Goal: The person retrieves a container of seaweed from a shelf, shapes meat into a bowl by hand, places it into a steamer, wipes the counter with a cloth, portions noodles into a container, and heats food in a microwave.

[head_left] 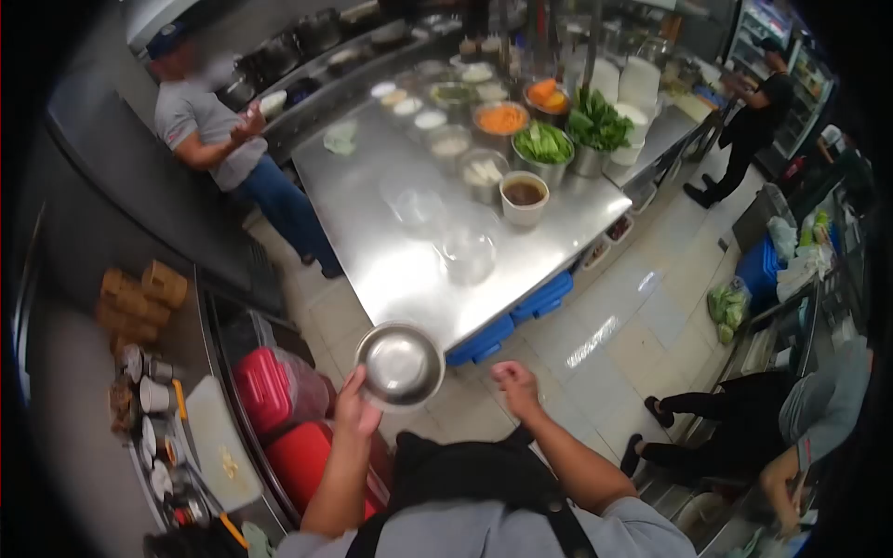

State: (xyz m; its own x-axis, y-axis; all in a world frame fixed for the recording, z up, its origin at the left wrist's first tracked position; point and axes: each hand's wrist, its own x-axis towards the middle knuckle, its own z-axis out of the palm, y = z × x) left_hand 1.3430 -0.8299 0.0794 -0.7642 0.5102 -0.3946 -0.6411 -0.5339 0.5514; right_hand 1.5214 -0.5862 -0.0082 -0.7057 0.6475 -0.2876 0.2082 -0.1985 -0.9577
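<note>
My left hand (356, 406) grips a round stainless steel bowl (400, 365) by its left side, the thumb at the rim. The bowl is tipped so that its shiny inside faces me, and I see nothing in it. To the right, my right hand (517, 389) hangs over the floor with its fingers curled in; nothing shows in it. Just beyond both hands is the near edge of a steel worktable (372, 270). A white tub of brown liquid (524, 195) stands on that table near its right edge.
Containers of shredded carrot (500, 118), lettuce (543, 144) and leafy greens (600, 121) crowd the table's far side. Red bins (263, 386) and a cutting board (219, 446) are at left. People stand at left (209, 130), far right (758, 102) and near right (819, 400).
</note>
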